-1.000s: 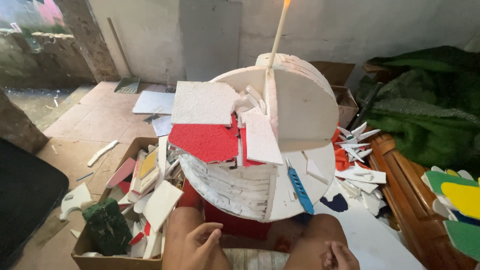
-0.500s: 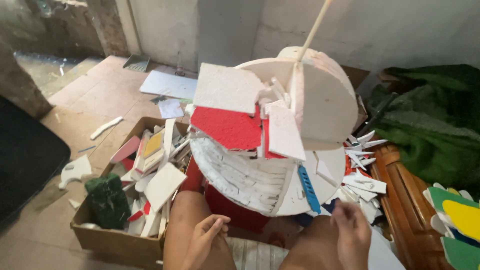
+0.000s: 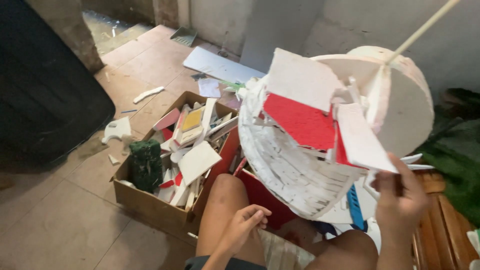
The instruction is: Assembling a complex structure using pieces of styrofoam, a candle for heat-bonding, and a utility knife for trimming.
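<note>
Right hand (image 3: 400,200), fingers pinching the round white foam model's (image 3: 320,150) rim w/ care; left hand (image 3: 242,225) rested loosely curled on knee.

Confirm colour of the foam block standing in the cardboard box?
Dark green foam block, upright at the cardboard box left end; head view.

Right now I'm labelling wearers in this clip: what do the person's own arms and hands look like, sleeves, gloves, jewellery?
Both are bare: the left hand and right hand wear no gloves, and no rings or watch show. Both forearms are uncovered, with no sleeves in view. Dark shorts show at the bottom edge.
</note>
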